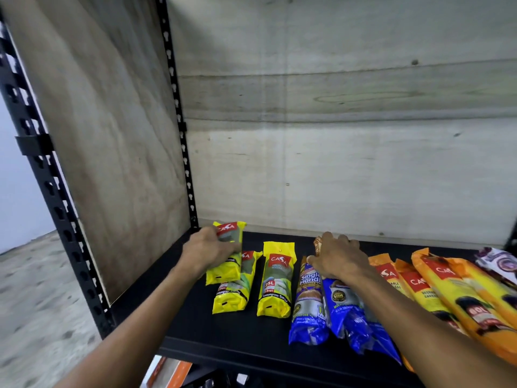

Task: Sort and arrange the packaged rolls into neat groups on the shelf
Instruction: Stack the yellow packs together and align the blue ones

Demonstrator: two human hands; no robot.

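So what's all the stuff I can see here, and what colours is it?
Yellow packs: three, yellow with red labels, left part of the shelf; one is held, lying partly over another.
Blue packs: at least two, blue, middle of the shelf.
Orange packs: several, orange and yellow, overlapping on the right; exact count unclear.
Purple-white pack: one, far right edge, partly cut off.
Shelf: one, black board on a black metal frame, wooden panels behind and at the left.
Left hand: grips the rearmost yellow pack.
Right hand: fingers curled round a coppery-topped pack, mostly hidden.
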